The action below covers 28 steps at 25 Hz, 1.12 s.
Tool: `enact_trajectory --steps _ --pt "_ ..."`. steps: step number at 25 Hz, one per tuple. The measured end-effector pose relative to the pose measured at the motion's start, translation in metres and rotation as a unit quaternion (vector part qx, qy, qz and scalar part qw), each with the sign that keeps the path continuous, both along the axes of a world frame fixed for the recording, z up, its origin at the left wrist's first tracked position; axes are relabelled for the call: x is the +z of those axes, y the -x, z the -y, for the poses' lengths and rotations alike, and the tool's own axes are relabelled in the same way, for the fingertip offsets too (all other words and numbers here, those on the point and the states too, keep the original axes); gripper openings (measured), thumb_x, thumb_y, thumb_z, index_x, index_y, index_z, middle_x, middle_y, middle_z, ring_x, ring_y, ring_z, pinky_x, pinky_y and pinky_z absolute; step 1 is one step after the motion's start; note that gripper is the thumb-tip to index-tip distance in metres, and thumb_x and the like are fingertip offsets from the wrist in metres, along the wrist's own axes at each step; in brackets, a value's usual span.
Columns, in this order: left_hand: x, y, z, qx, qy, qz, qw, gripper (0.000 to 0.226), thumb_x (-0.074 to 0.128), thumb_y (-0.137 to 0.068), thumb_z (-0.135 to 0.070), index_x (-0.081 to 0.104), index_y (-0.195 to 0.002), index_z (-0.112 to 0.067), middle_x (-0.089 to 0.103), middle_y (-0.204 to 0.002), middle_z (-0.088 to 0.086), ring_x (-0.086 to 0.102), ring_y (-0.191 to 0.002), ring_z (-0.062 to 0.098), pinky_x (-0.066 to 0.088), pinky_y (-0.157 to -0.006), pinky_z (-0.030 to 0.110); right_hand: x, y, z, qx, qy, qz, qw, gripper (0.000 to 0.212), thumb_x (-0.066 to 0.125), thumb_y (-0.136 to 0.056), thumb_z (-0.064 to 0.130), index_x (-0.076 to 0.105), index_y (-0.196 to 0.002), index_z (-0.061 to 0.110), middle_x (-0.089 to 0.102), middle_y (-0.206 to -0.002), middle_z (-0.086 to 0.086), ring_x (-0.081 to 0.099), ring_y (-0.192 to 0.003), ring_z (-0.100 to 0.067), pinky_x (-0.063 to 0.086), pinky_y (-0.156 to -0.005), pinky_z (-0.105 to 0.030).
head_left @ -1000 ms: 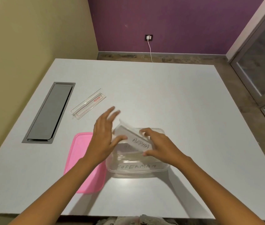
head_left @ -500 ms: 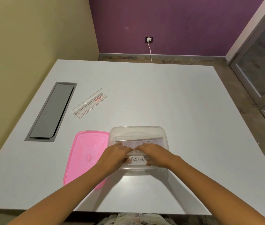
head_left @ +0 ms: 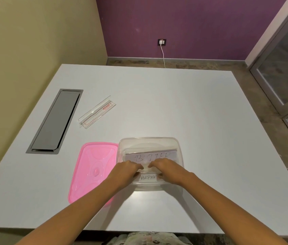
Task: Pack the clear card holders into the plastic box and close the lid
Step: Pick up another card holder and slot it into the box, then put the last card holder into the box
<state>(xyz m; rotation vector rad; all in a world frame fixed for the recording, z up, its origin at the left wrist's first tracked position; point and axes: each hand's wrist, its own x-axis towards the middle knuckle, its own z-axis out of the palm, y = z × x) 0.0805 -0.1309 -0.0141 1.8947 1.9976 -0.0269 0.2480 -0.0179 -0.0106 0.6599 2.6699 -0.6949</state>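
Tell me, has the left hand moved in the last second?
Yes. The left hand came down toward the person, from above the pink lid's far corner into the plastic box.

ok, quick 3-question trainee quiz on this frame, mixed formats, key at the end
1. True or false: the pink lid is already on the plastic box.
2. Multiple choice: the card holder still outside the box lies
A. on the lid
B. on the table, between the box and the grey floor-box hatch
C. in the right hand
3. Fill in: the card below the left hand, nearest the person, reads ____.

Key:
1. False. It lies flat on the table left of the box.
2. B
3. ALPHA
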Motion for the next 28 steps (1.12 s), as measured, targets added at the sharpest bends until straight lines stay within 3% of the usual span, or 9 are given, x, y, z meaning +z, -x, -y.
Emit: enact_trajectory --steps 2,5,7,9,12,15,22,28 --pt "0.004 0.0 0.003 0.015 -0.022 0.032 0.999 0.028 0.048 -0.096 -0.025 0.059 -0.122 -0.023 0.066 -0.121 -0.001 0.062 -0.108 0.021 0.053 -0.082 0.035 0.003 -0.001 0.0 -0.006 0.002 -0.017 1.0 0.039 0.06 -0.089 0.012 0.053 -0.127 0.017 0.059 -0.129 -0.004 0.054 -0.118 -0.024 0.046 -0.096 -0.038" --pt "0.017 0.007 0.006 0.06 -0.15 0.093 0.982 0.019 0.049 -0.095 -0.023 0.064 -0.105 -0.019 0.068 -0.106 -0.004 0.062 -0.099 0.017 0.054 -0.07 0.032 0.013 -0.003 0.002 -0.045 -0.013 -0.111 0.993 0.028 0.055 -0.092 0.014 0.058 -0.12 0.017 0.063 -0.12 -0.001 0.057 -0.113 -0.02 0.048 -0.092 -0.034" --pt "0.023 0.024 0.001 0.105 -0.24 0.079 0.962 0.018 0.047 -0.094 -0.022 0.063 -0.097 -0.016 0.065 -0.097 -0.002 0.058 -0.092 0.017 0.052 -0.063 0.03 0.018 -0.002 0.0 -0.083 -0.048 -0.19 0.977 0.026 0.053 -0.092 0.009 0.061 -0.115 0.014 0.064 -0.115 -0.001 0.057 -0.108 -0.019 0.05 -0.086 -0.033" --pt "0.025 0.051 -0.009 0.18 -0.287 0.055 0.939 0.014 0.05 -0.094 -0.016 0.063 -0.098 -0.012 0.063 -0.098 0.004 0.055 -0.094 0.02 0.05 -0.066 0.031 0.022 0.001 -0.004 -0.12 -0.077 -0.224 0.964 0.025 0.053 -0.091 0.006 0.063 -0.114 0.011 0.064 -0.113 -0.003 0.056 -0.108 -0.021 0.051 -0.084 -0.033" --pt "0.021 0.098 -0.028 0.274 -0.242 -0.006 0.931 0.021 0.054 -0.092 -0.01 0.06 -0.11 -0.003 0.06 -0.112 0.016 0.052 -0.107 0.032 0.052 -0.079 0.046 0.019 0.008 -0.009 -0.133 -0.079 -0.195 0.968 0.032 0.051 -0.091 0.004 0.059 -0.121 0.01 0.063 -0.121 -0.006 0.056 -0.113 -0.023 0.05 -0.088 -0.033" --pt "0.015 0.142 -0.046 0.355 -0.17 -0.043 0.918 0.034 0.055 -0.09 -0.005 0.052 -0.123 0.005 0.053 -0.125 0.026 0.047 -0.116 0.04 0.046 -0.091 0.049 0.014 0.015 -0.015 -0.098 -0.081 -0.14 0.982 0.035 0.047 -0.091 0.005 0.058 -0.124 0.011 0.064 -0.122 -0.007 0.058 -0.111 -0.026 0.049 -0.086 -0.036" --pt "0.009 0.208 -0.072 0.417 -0.065 -0.054 0.905 0.017 0.05 -0.09 0.006 0.056 -0.104 0.013 0.058 -0.107 0.034 0.058 -0.096 0.047 0.048 -0.072 0.047 0.01 0.022 -0.033 -0.078 -0.083 -0.088 0.99 0.034 0.049 -0.091 0.006 0.06 -0.12 0.019 0.067 -0.116 -0.002 0.063 -0.103 -0.026 0.052 -0.079 -0.04" --pt "0.003 0.226 -0.083 0.423 -0.032 -0.088 0.901 0.029 0.052 -0.083 0.018 0.057 -0.111 0.009 0.056 -0.11 0.032 0.059 -0.097 0.046 0.051 -0.079 0.052 0.005 0.024 -0.036 -0.079 -0.08 -0.095 0.989 0.034 0.05 -0.09 0.006 0.061 -0.119 0.019 0.068 -0.112 -0.002 0.064 -0.1 -0.025 0.052 -0.076 -0.039"
